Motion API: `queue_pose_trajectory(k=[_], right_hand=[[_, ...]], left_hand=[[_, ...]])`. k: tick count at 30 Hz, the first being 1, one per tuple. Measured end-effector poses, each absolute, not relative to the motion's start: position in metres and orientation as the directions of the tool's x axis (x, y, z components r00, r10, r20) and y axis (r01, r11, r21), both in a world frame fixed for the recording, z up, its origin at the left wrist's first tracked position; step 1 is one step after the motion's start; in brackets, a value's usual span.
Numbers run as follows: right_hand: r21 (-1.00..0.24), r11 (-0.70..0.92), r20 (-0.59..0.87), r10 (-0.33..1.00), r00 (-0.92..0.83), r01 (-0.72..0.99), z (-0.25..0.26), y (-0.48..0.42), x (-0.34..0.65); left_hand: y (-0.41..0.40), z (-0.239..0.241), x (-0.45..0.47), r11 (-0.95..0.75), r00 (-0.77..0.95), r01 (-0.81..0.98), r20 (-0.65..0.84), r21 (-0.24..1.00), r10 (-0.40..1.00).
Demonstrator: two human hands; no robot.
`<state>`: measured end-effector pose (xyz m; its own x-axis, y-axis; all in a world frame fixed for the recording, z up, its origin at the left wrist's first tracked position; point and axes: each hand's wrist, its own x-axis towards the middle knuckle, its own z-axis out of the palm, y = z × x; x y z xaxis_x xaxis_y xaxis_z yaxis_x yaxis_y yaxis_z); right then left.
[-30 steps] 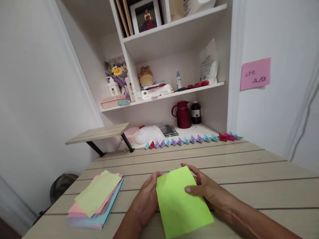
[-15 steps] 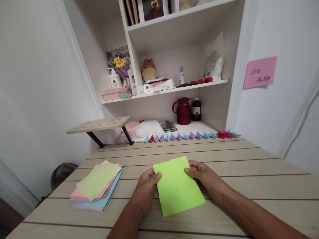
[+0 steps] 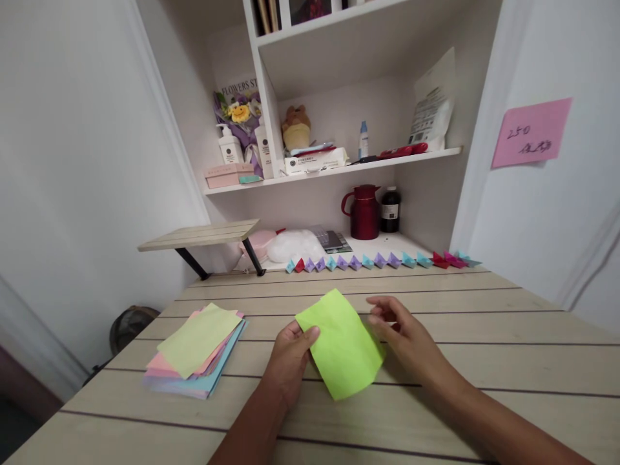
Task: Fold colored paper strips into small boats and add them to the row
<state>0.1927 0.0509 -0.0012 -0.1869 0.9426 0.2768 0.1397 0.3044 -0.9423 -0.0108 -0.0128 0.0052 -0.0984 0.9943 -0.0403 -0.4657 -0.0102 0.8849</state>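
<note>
**Green sheet pinched in the left hand**

The surface (image 3: 484, 361), made of pale planks, is lying under both hands and running ahead of them to the shelves (image 3: 339, 171). Well to the left of the left hand, a stack (image 3: 198, 352) of pastel papers is resting on it. Between the hands, the bright green sheet (image 3: 341, 342) is tilting up off the surface, with one corner pointing away. The left hand (image 3: 290, 361) is gripping the sheet's left edge, thumb on top. The right hand (image 3: 407, 339) is sitting just beside the right edge with its fingers loosely curled. The sheet is covering part of that hand, so I cannot tell whether it is gripping. Far ahead of both hands, a row of folded paper boats (image 3: 378, 261) is lining the back of the surface.

With only one sure pinch holding it, the sheet is probably flexing. It could slip from the thumb, or take a crooked crease if pressed down while it is sitting askew.

Up and to the right of the right hand, a pink note (image 3: 531, 132) is showing "250" above handwriting too loose to read. Beyond the left hand, a bouquet (image 3: 237, 110) wrap is reading "FLOWERS ST", the rest being hidden.
</note>
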Motion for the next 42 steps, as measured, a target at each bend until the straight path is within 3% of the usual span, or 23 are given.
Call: queue_pose_trajectory(k=[5,9,12,16,19,21,23,31,34,37,40,42], right_hand=[[-0.936,0.344,0.267,0.832,-0.486,0.075,0.011,0.03,0.186],[-0.937,0.336,0.229,0.799,-0.557,0.098,0.007,0.019,0.174],[-0.978,0.203,0.143,0.84,-0.524,0.057,0.004,0.022,0.171],[-0.979,-0.079,0.018,0.881,-0.472,-0.186,0.008,0.027,0.175],[-0.949,-0.146,0.001,0.885,-0.466,-0.279,0.008,0.028,0.177],[-0.946,-0.146,0.008,0.882,-0.471,-0.289,0.006,0.027,0.177],[-0.951,-0.148,0.007,0.866,-0.5,-0.27,0.005,0.026,0.177],[-0.958,-0.1,0.068,0.829,-0.556,-0.267,0.006,0.024,0.174],[-0.978,0.004,0.1,0.887,-0.451,-0.209,0.002,0.031,0.177],[-0.95,0.306,0.313,0.902,-0.297,-0.07,0.0,0.038,0.186],[-0.764,0.636,0.569,0.744,-0.351,0.111,0.002,0.043,0.194],[-0.639,0.733,0.602,0.664,-0.443,0.231,0.002,0.046,0.197]], left_hand=[[-0.011,0.002,-0.01,-0.062,-0.132,-0.377,0.013,0.924,0.991],[-0.011,0.002,-0.003,-0.072,-0.133,-0.235,0.041,0.969,0.99],[-0.009,0.002,-0.003,-0.143,-0.194,-0.209,0.103,0.967,0.976],[-0.006,-0.003,-0.011,-0.161,-0.256,-0.206,0.105,0.965,0.961],[-0.008,-0.002,-0.011,-0.099,-0.043,-0.21,0.092,0.973,0.995],[-0.011,-0.001,-0.006,-0.047,0.167,-0.222,0.085,0.974,0.982],[-0.012,-0.001,0.002,-0.007,0.264,-0.247,0.074,0.969,0.962],[-0.004,-0.012,0.001,-0.057,-0.011,-0.086,0.056,0.995,0.998],[-0.006,-0.009,0.001,-0.215,-0.089,0.152,0.23,0.965,0.969],[-0.01,-0.001,0.003,-0.403,-0.133,0.385,0.482,0.83,0.866],[-0.012,0.006,-0.001,-0.421,-0.234,0.504,0.588,0.754,0.774],[-0.011,0.008,-0.008,-0.364,-0.334,0.562,0.607,0.743,0.721]])
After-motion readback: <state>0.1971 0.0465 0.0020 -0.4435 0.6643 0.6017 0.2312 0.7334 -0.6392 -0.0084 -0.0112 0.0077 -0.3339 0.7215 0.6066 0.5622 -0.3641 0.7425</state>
